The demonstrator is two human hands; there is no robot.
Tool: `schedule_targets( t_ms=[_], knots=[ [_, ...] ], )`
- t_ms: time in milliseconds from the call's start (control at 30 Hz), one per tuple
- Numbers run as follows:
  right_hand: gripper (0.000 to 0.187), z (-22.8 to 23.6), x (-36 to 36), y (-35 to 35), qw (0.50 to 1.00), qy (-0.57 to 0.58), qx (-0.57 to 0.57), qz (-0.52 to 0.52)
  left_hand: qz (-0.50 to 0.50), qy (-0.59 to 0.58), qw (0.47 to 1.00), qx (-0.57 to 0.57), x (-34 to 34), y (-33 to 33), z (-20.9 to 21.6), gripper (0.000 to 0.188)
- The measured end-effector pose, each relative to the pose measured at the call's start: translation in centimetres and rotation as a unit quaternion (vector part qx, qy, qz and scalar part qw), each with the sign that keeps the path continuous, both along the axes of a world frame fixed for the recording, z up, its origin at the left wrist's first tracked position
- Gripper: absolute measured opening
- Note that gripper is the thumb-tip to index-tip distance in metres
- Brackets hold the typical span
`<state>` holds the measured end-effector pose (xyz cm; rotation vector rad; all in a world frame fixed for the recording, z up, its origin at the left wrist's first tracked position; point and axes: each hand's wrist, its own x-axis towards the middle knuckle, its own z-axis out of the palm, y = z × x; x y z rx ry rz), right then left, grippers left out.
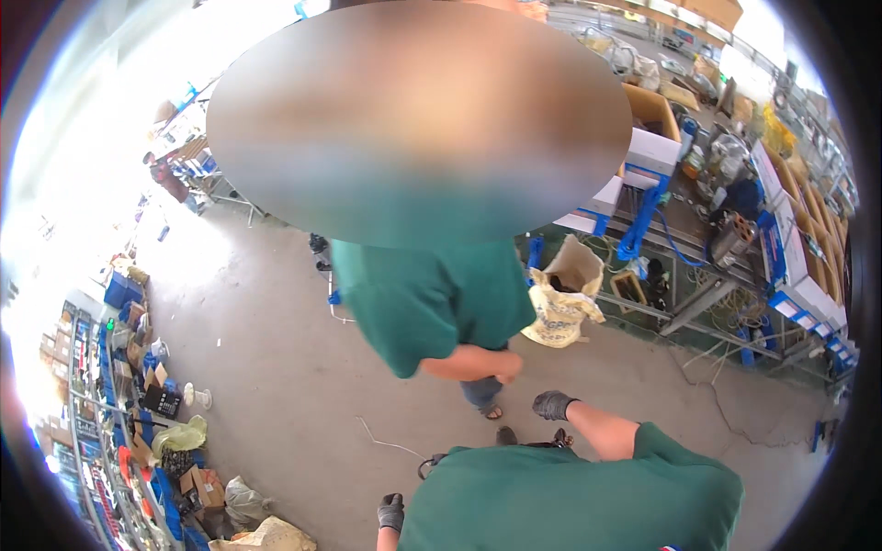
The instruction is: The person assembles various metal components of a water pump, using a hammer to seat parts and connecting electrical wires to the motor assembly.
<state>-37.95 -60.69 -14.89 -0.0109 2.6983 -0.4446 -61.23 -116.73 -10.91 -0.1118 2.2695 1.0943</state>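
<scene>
My left hand (390, 512), in a dark grey glove, hangs low beside my green shirt (570, 496). Its fingers look curled in, and nothing shows in them. Further right and forward is my right hand (554, 405), gloved the same way, also closed with no object visible. Neither hand touches a thing. Close in front of me stands another person in a green shirt (427, 303), with a bare forearm (469, 365) bent across the body. That person's upper part is blurred out.
A bench (698, 308) with cardboard boxes and metal parts runs along the right. Beside it stands a pale yellow sack (556, 317). Shelving (87, 404) lines the left, with boxes and bags at its foot. A thin pale cord (390, 443) lies on the grey floor (276, 367).
</scene>
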Motion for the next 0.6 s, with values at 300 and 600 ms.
schedule_targets(
  t_ms=[300, 600],
  knots=[
    [0.025, 3.0, -7.0, -5.4, 0.836, -0.222, -0.337, -0.371, -0.075, -0.105, 0.94, -0.316, -12.3, -11.1, -0.5, 0.049],
    [0.02, 0.3, -6.0, -12.7, 0.623, -0.339, -0.365, -0.603, -0.198, -0.054, 0.961, -0.188, -39.4, -3.6, -6.7, 0.046]
  ],
)
